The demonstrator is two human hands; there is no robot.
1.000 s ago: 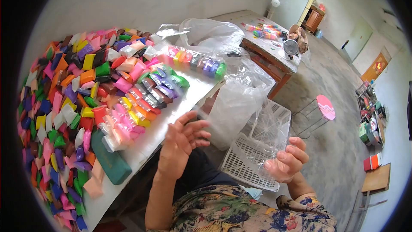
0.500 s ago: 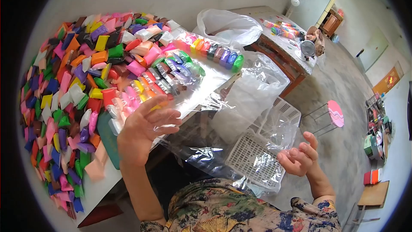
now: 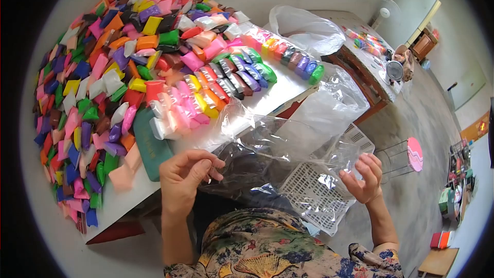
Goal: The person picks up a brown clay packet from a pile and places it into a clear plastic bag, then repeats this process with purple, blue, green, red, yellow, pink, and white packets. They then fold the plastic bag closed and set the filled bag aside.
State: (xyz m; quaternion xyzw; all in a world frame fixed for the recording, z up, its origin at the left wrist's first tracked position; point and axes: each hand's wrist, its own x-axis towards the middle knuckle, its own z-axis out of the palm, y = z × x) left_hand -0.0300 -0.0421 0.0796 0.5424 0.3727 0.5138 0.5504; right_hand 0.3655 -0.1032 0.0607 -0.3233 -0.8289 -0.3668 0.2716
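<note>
A clear plastic bag [image 3: 257,144] stretches between my two hands, in front of the table edge. My left hand [image 3: 186,177] pinches its near left side between thumb and fingers. The right side of the film lies in the curled fingers of my right hand [image 3: 364,177]. Just beyond the bag, small coloured packets [image 3: 226,82] lie in neat rows on the white table [image 3: 288,92]. One more row of packets [image 3: 285,54], running from pink to green, sits at the table's far edge. A teal case [image 3: 152,149] is close to my left hand.
A large heap of loose coloured packets [image 3: 98,92] covers the table's left side. Below the bag stands a white plastic basket [image 3: 321,190], with a whitish plastic bag [image 3: 329,105] behind it. A pink-topped stool [image 3: 415,154] and another table [image 3: 355,56] are to the right.
My left hand has moved down towards me and closed on the bag's edge. The clear bag is lifted and spread wider. My right hand has curled onto its right side. The view has shifted.
</note>
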